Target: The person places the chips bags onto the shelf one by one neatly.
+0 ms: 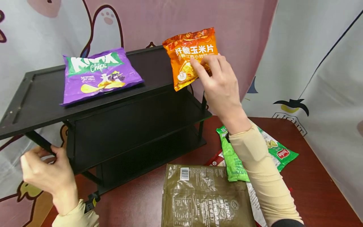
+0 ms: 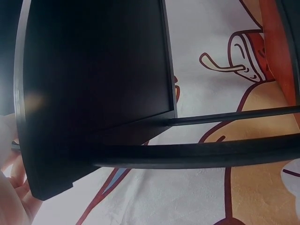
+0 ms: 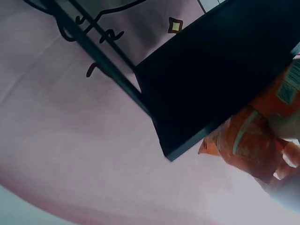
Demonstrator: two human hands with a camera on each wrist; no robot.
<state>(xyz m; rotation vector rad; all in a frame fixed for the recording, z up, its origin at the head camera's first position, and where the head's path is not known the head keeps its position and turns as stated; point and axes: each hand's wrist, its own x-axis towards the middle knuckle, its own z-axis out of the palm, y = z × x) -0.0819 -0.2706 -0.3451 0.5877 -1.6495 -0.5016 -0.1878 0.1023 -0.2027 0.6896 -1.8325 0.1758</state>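
Note:
My right hand point(image 1: 218, 85) holds an orange bag of corn chips point(image 1: 181, 66) by its right side, at the right end of the black shelf rack's top board point(image 1: 153, 67). The right wrist view has this orange bag point(image 3: 248, 140) beside the board's edge, seen from below. My left hand point(image 1: 49, 171) grips a black post point(image 1: 39, 142) of the rack under the top board's left end. Only part of that hand point(image 2: 18, 192) shows in the left wrist view. A purple bag of chips point(image 1: 99, 75) lies face up on the top board, left of the orange bag.
Below are a middle shelf point(image 1: 136, 126) and a bottom shelf point(image 1: 150, 159). On the red-brown table point(image 1: 136, 192) lie a large brown package point(image 1: 204, 195), a bright green packet point(image 1: 233, 160) and a green snack bag point(image 1: 280, 151), partly behind my right forearm. A patterned curtain point(image 1: 235, 19) hangs behind.

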